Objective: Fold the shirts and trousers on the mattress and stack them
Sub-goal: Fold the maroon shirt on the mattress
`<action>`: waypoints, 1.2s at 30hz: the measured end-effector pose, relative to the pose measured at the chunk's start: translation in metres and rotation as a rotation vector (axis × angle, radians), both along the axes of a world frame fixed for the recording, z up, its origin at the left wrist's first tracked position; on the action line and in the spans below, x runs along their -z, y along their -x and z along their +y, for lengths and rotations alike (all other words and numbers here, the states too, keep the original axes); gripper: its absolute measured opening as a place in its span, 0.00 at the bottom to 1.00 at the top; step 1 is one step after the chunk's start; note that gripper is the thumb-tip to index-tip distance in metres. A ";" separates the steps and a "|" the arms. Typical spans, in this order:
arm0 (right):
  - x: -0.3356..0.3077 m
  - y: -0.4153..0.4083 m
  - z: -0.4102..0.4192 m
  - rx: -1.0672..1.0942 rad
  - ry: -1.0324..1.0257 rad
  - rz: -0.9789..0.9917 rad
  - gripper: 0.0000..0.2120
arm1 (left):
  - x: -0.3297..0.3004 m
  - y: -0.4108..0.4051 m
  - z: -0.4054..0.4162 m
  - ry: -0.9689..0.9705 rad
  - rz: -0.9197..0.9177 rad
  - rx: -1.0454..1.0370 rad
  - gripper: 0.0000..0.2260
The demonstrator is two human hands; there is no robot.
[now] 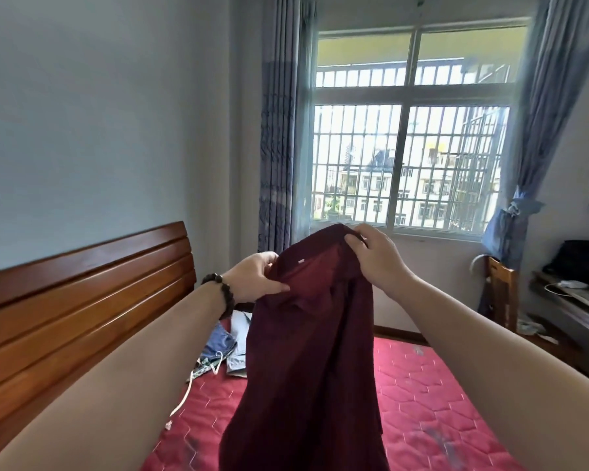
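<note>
Held aloft over the red quilted mattress [422, 396], a dark maroon cotton garment [306, 351] hangs from both grips: left hand [255, 277] and right hand [374, 256] pinching its top edge. Likely next: spreading it flat; unfolded clothes [225, 348] wait at ten o'clock.

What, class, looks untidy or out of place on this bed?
A crumpled heap of unfolded clothes lies on the red mattress near the headboard, with a white cord trailing loose from it. The left hand and right hand hold up a maroon garment, still unfolded.
</note>
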State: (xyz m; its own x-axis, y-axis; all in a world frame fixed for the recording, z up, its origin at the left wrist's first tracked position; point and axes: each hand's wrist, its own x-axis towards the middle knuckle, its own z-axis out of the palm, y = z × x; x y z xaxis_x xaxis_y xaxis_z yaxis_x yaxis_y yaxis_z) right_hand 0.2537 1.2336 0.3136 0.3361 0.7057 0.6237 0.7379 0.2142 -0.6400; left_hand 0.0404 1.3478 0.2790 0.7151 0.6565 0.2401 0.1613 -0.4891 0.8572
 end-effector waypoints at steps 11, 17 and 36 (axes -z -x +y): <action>0.003 -0.011 -0.001 -0.091 0.143 0.237 0.13 | 0.004 -0.014 0.002 0.146 -0.204 -0.163 0.23; -0.006 -0.023 -0.011 -0.057 0.137 0.201 0.08 | -0.015 -0.009 0.008 -0.146 0.017 0.050 0.20; -0.029 -0.068 -0.040 -0.392 0.417 0.245 0.13 | -0.028 -0.027 0.015 -0.186 -0.405 -0.291 0.11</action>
